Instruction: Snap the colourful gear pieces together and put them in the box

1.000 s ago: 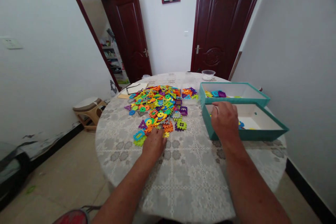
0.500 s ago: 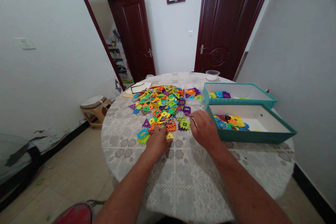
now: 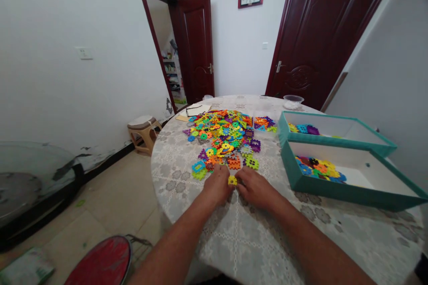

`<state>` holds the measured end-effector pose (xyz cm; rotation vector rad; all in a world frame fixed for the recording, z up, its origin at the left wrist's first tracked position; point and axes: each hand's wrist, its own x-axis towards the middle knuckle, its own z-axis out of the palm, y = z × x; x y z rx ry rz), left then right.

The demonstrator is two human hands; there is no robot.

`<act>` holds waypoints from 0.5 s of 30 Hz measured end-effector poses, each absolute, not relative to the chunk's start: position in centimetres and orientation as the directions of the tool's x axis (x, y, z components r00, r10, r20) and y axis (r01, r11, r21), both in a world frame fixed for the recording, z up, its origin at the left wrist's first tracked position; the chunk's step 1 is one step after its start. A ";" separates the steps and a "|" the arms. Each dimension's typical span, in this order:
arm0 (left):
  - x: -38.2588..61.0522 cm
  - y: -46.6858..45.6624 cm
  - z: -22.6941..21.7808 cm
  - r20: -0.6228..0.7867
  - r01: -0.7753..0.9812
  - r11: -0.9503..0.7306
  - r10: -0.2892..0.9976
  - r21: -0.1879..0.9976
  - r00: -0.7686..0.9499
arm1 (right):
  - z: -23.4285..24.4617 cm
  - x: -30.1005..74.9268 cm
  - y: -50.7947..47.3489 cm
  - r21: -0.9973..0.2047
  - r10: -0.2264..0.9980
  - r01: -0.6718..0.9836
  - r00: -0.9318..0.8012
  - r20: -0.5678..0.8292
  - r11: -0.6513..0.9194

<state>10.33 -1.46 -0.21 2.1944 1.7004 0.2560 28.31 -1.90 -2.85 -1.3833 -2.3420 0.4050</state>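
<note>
Near the edge of the lace-patterned tablecloth (image 3: 254, 240), a small yellow plastic interlocking piece (image 3: 232, 180) is pinched between the narrowly closed left hand (image 3: 218, 185) and right hand (image 3: 254, 188), apparently kept apart from the multicoloured heap (image 3: 224, 136) for handling alone. Further pieces are held in teal trays (image 3: 334, 191); a dark red door (image 3: 329, 40) stands beyond.
</note>
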 end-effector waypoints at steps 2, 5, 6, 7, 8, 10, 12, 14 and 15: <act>10.2 -2.1 -0.8 -0.022 0.866 -0.277 0.949 0.417 0.314 | -3.1 28.3 -1.8 -0.491 0.865 0.717 -0.464 0.193 0.494; 9.6 -2.9 -1.7 0.084 0.792 -0.362 0.925 0.492 0.371 | -3.0 27.8 -1.8 -0.519 0.842 0.675 -0.502 0.196 0.524; 9.2 -3.1 -1.8 0.125 0.763 -0.389 0.916 0.517 0.382 | -2.8 27.7 -1.9 -0.504 0.840 0.680 -0.502 0.208 0.532; 8.7 -3.3 -1.8 0.166 0.735 -0.413 0.907 0.538 0.388 | -2.3 27.6 -2.0 -0.478 0.840 0.694 -0.487 0.238 0.538; 8.0 -3.4 -1.7 0.208 0.711 -0.435 0.898 0.553 0.388 | -1.7 27.8 -2.1 -0.443 0.841 0.714 -0.458 0.290 0.542; 6.4 -3.3 -1.3 0.290 0.693 -0.455 0.891 0.559 0.350 | -0.2 28.7 -2.4 -0.361 0.816 0.769 -0.340 0.468 0.527; 4.5 -2.8 -0.9 0.363 0.723 -0.439 0.891 0.533 0.273 | 1.6 30.7 -2.6 -0.283 0.717 0.838 -0.171 0.676 0.467; 2.6 -2.1 -0.6 0.394 0.788 -0.397 0.894 0.471 0.215 | 3.1 33.5 -2.7 -0.235 0.570 0.910 -0.002 0.821 0.342; 1.8 -1.6 -0.5 0.384 0.828 -0.353 0.905 0.436 0.183 | 3.6 35.0 -2.7 -0.227 0.500 0.939 0.072 0.863 0.257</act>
